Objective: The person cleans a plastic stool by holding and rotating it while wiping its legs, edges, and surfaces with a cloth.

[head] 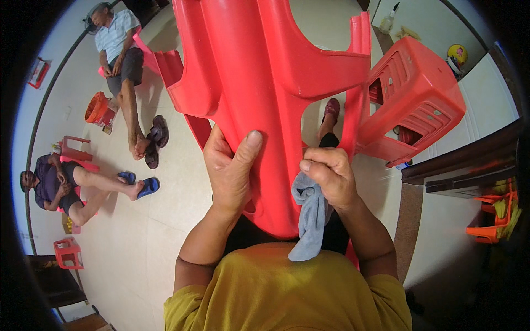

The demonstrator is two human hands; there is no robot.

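A red plastic chair [244,87] is tipped against my lap, its broad ribbed panel facing up towards me. My left hand [232,165] grips the left edge of this panel, thumb lying on top and fingers out of sight beneath. On the other side, my right hand [329,173] is closed around a grey-blue cloth [311,223], next to the panel's right edge. The cloth hangs down in a twisted fold over my lap, its lower end in front of my yellow shirt.
A stack of red plastic stools [418,99] stands at right. Two people sit along the left wall, with brown sandals [156,140] and a red bucket [99,108] near them. A small red stool [68,253] is lower left; an orange chair [492,219] is far right.
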